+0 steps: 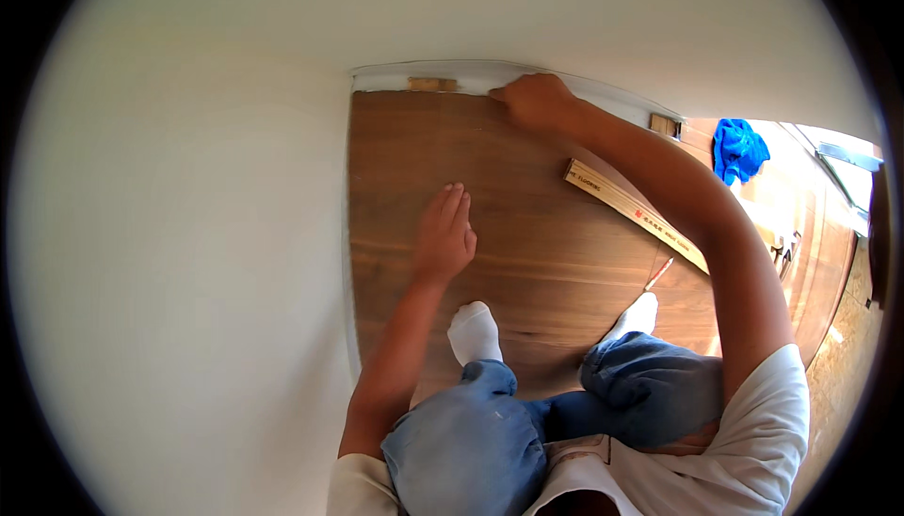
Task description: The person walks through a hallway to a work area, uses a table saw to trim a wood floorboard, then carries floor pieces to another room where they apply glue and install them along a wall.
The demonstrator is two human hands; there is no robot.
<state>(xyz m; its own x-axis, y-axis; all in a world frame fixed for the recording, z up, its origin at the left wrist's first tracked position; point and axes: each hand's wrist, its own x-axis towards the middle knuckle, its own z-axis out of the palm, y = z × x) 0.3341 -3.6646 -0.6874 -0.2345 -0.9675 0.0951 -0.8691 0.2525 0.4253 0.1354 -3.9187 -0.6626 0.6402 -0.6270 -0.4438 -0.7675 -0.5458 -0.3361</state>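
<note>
My left hand (446, 238) rests on the brown wood floor (405, 158) with its fingers stretched out. At the far edge of the boards, my right hand (539, 102) is closed beside the pale gap (480, 75) along the wall. Its fingers reach down at that edge; what they hold, if anything, is hidden and slightly blurred. A small wood block (433, 85) sits in the gap to the left of this hand. Farther right, another wood block (665, 126) lies at the wall's foot.
A long light-coloured flooring strip with printing (636, 215) lies slantwise under my right arm. Near my right foot is a thin red-and-white stick (659, 274). A crumpled blue cloth (740, 151) lies at the far right. White walls (188, 233) close in the left and far sides.
</note>
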